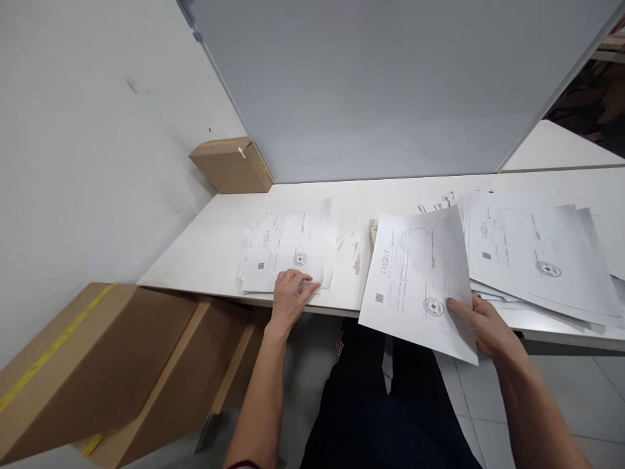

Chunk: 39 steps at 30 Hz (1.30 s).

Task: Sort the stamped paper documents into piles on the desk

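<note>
My right hand [481, 319] grips a printed sheet of paper [407, 273] by its right edge, thumb on top and the other fingers underneath. The sheet bears a round star stamp and a small square code, and it is raised over the table's front edge. At the left, my left hand [291, 293] rests on the front edge of a stack of similar printed sheets [288, 238]. Its fingers are bent, with the thumb apart from them. A larger, fanned pile of stamped papers [532, 254] lies to the right of the held sheet.
The white table [205, 254] meets a grey panel [381, 91] at its back. A cardboard box [232, 166] sits in the far left corner. Bigger cartons [102, 365] stand below the table at left. Small metal clips [437, 205] lie behind the held sheet.
</note>
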Available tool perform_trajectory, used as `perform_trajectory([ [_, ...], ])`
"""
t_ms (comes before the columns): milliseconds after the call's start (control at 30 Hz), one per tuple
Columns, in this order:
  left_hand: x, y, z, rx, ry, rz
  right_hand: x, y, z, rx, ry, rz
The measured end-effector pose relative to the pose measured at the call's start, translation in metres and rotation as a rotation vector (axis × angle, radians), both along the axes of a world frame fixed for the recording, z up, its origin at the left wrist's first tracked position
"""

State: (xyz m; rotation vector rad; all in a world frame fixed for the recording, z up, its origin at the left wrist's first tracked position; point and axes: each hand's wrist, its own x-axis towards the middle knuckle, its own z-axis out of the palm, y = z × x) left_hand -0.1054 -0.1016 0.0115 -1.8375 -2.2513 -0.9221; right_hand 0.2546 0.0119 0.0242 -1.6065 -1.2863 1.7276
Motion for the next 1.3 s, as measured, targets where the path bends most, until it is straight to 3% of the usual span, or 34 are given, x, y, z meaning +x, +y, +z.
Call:
perform_trajectory([
  [133, 0.004, -0.001, 0.008, -0.025, -0.184, -0.011, 0.002, 0.001, -0.004, -0.003, 0.003, 0.022],
  [233, 0.009, -0.004, 0.014, -0.034, -0.473, 0.097, 0.003, 0.002, -0.005, -0.006, 0.036, 0.022],
  [333, 0.01, -0.005, 0.017, 0.02, -0.742, 0.173, 0.002, -0.001, -0.002, 0.001, 0.048, -0.006],
  [467, 0.013, -0.005, 0.023, 0.108, -0.885, 0.163, -0.002, -0.008, 0.009, 0.031, 0.053, -0.01],
  [633, 0.044, 0.003, 0.03, 0.096, -0.826, 0.039, -0.013, -0.015, 0.021, 0.15, -0.034, 0.047],
  [833, 0.075, 0.027, 0.014, 0.095, -0.47, -0.079, -0.021, -0.019, 0.026, 0.313, -0.233, 0.072],
  [933, 0.076, 0.021, 0.006, 0.135, -0.32, -0.084, -0.018, -0.019, 0.027, 0.322, -0.287, 0.073],
  [1000, 0.071, 0.005, -0.002, 0.213, -0.33, -0.016, -0.014, -0.019, 0.027, 0.323, -0.306, 0.065],
  [1100, 0.056, -0.032, -0.022, 0.449, -0.532, 0.322, -0.006, -0.017, 0.023, 0.314, -0.311, 0.037],
  [1167, 0.043, -0.055, -0.037, 0.614, -0.793, 0.579, -0.002, -0.016, 0.021, 0.305, -0.293, 0.011],
  [1233, 0.032, -0.071, -0.048, 0.645, -1.168, 0.627, 0.0, -0.016, 0.019, 0.31, -0.284, -0.01],
  [1300, 0.024, -0.078, -0.053, 0.568, -1.499, 0.518, 0.001, -0.016, 0.019, 0.319, -0.3, -0.024],
])
